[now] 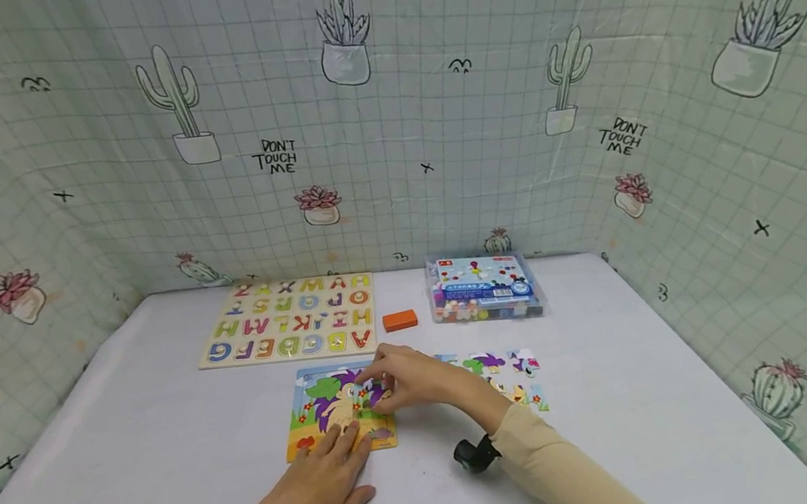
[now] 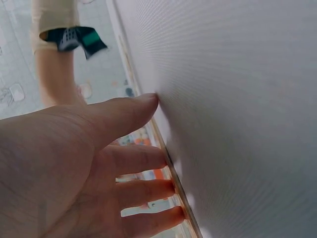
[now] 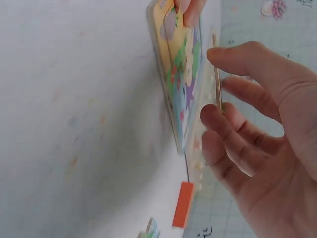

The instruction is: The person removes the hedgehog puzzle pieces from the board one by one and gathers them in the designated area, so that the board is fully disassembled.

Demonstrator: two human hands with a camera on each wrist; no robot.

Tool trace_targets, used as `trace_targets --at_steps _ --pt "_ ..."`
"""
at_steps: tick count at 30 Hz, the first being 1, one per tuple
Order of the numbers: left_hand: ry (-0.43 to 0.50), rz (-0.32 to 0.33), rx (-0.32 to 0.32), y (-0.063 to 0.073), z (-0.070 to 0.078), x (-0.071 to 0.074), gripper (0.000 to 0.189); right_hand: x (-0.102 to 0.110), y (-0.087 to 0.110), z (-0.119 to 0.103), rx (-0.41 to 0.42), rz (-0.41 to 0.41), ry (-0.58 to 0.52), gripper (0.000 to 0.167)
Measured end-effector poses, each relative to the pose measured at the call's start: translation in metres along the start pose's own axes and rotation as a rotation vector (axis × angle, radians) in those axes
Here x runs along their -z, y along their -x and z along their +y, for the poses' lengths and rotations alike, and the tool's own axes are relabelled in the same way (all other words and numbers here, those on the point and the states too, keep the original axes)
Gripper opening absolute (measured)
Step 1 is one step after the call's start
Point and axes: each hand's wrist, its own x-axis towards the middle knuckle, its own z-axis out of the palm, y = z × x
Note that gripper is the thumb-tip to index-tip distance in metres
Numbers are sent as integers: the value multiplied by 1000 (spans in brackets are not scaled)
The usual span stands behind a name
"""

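Observation:
A picture puzzle board (image 1: 294,430) showing a purple-spined hedgehog lies on the white table. My left hand (image 1: 315,486) rests on its near edge with fingers fairly straight; in the left wrist view these fingers (image 2: 143,191) touch the board's side, and the thumb is held away from them. Over the board's right part, my right hand (image 1: 411,375) pinches a thin puzzle piece (image 3: 217,74) between thumb and fingers. The right wrist view shows that piece edge-on, raised off the board, so its picture is hidden. Several loose puzzle pieces (image 1: 488,362) lie to the right, partly behind the right forearm.
Behind the puzzle lies a wooden alphabet board (image 1: 283,321) with coloured letters. An orange block (image 1: 400,320) sits beside it, and a clear plastic box (image 1: 486,288) of coloured parts stands farther right. A patterned cloth (image 1: 392,161) surrounds the table's back and sides.

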Motion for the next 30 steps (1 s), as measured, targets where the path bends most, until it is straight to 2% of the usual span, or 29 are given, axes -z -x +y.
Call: trace_targets --at_steps 8,16,22,30 --pt "-17 39 -3 1 0 -2 63 4 42 25 -37 8 -61 40" --pt "-3 34 6 1 1 -2 64 4 76 48 -95 20 -90 40" --pt "-26 57 -11 1 1 0 64 8 89 60 -122 41 -88 38" --pt "-31 66 -9 2 1 -1 64 7 95 69 -119 36 -94 37"
